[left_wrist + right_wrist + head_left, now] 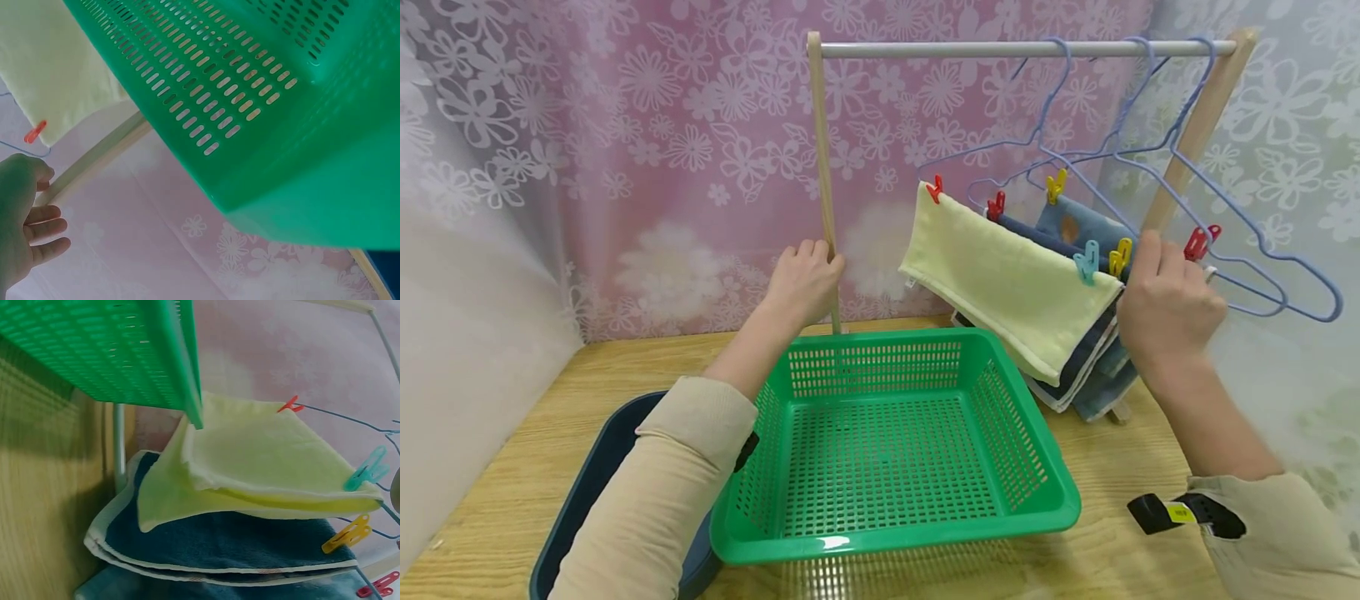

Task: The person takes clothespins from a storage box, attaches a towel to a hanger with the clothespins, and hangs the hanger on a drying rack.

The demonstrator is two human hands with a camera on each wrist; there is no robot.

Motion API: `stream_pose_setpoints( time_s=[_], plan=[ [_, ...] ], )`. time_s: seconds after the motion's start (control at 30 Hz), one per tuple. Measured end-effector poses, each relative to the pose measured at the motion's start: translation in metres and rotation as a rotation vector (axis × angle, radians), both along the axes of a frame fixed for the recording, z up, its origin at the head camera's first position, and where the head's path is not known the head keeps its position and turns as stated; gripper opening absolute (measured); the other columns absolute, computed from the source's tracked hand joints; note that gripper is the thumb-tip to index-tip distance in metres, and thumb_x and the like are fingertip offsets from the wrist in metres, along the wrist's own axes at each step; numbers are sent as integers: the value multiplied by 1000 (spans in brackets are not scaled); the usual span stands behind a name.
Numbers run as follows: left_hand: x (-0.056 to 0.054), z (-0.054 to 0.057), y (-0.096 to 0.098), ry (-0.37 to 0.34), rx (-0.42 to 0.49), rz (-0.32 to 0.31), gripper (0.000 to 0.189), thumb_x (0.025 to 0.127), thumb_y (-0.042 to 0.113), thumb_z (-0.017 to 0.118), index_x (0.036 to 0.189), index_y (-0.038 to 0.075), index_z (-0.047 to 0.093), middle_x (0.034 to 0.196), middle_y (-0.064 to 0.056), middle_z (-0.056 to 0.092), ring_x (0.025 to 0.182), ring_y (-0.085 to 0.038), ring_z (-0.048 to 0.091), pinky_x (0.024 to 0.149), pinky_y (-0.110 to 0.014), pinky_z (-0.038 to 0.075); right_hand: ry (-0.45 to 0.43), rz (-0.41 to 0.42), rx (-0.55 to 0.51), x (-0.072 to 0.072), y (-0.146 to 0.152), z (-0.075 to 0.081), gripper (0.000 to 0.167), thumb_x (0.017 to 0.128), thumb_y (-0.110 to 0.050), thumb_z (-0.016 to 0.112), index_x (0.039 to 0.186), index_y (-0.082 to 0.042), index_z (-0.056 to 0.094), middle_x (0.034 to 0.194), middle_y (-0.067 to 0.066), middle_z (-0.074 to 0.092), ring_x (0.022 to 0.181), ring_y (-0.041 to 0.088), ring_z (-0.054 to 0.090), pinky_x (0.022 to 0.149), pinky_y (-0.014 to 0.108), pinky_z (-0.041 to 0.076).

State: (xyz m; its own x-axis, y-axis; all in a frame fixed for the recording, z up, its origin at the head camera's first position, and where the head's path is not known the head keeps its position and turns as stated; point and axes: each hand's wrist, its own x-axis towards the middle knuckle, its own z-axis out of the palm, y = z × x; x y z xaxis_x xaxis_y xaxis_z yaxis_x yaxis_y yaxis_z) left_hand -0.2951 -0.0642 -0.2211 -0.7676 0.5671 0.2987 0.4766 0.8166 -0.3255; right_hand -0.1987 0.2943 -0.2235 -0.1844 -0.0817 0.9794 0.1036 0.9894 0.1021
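Observation:
A drying rack with a metal rail (940, 50) and wooden posts stands behind a green basket (895, 546). My left hand (805, 279) grips the left post (822, 150); in the left wrist view the post runs between thumb and fingers. Beside the hanging towels, my right hand (1172, 300) holds the right post (1198, 137) with curled fingers. Only a sliver of this hand shows in the right wrist view. A pale yellow towel (992, 267) hangs in front, clipped to a blue hanger (1048, 108) by a red clothespin (934, 190) and a light blue clothespin (1086, 262).
Darker blue towels (219, 544) hang behind the yellow one, with yellow and red clothespins. Several hangers bunch at the rail's right end. A dark blue tub (576, 492) sits left of the basket, partly under my left arm. A pink floral curtain (700, 167) hangs behind.

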Motion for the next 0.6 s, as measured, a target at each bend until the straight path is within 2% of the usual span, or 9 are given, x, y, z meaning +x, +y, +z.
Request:
stream_pose_setpoints(
  time_s=[0.07,0.17,0.23,0.3,0.47,0.6],
  plan=[
    [1,0,-2,2,2,-1,30,92,21,54,118,5,57,103,-15,53,86,-26,48,72,-35,44,42,3,19,-4,-3,-4,25,94,-1,34,101,7,57,88,25,60,62,46,51,37,53,31],
    [3,3,-6,19,18,-15,31,93,20,53,119,4,57,102,-15,55,84,-26,50,69,-34,45,110,20,39,-8,-9,-7,24,91,2,38,105,6,58,98,24,60,81,45,55,63,56,45],
    [5,6,-11,37,37,-20,31,93,20,52,120,4,57,103,-16,56,86,-28,53,71,-35,47,135,40,45,-11,-12,-7,26,89,2,40,108,4,58,107,23,58,96,43,54,82,59,41],
    [7,12,-17,46,63,-15,32,93,20,52,120,4,56,105,-17,57,90,-30,55,74,-37,47,147,77,53,-11,-16,-4,26,88,0,42,109,2,58,113,21,56,107,40,51,93,60,33],
    [11,29,-38,26,172,40,35,92,20,51,122,4,53,115,-18,55,105,-35,51,87,-47,41,112,247,114,-8,-26,5,25,88,-11,48,110,-3,58,122,17,53,118,34,45,98,60,24],
    [15,44,-59,8,252,79,43,92,24,52,130,4,47,124,-19,50,115,-38,44,96,-50,32,-6,402,193,-8,-39,16,29,93,-21,46,113,-5,59,123,17,53,119,35,45,100,60,23]
  ],
)
